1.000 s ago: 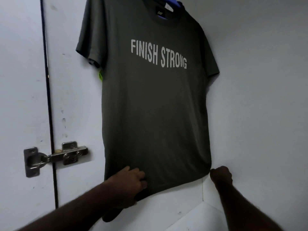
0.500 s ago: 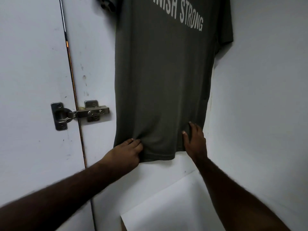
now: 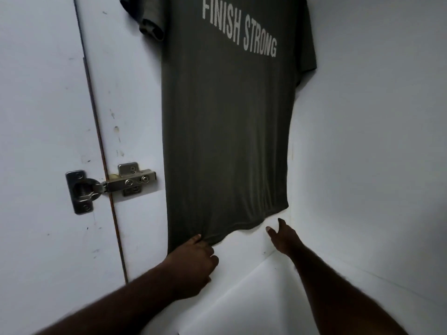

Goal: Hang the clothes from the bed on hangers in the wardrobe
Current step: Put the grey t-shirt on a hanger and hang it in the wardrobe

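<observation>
One T-shirt [image 3: 227,141] hangs in the wardrobe [image 3: 362,141]; left hand [image 3: 193,259] pinches its hem, right hand [image 3: 283,238] spread, empty; any others unseen

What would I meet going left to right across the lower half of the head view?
Door panel → metal hinge → left hand gripping the T-shirt hem → right hand, open just below the hem → wardrobe side wall.
</observation>
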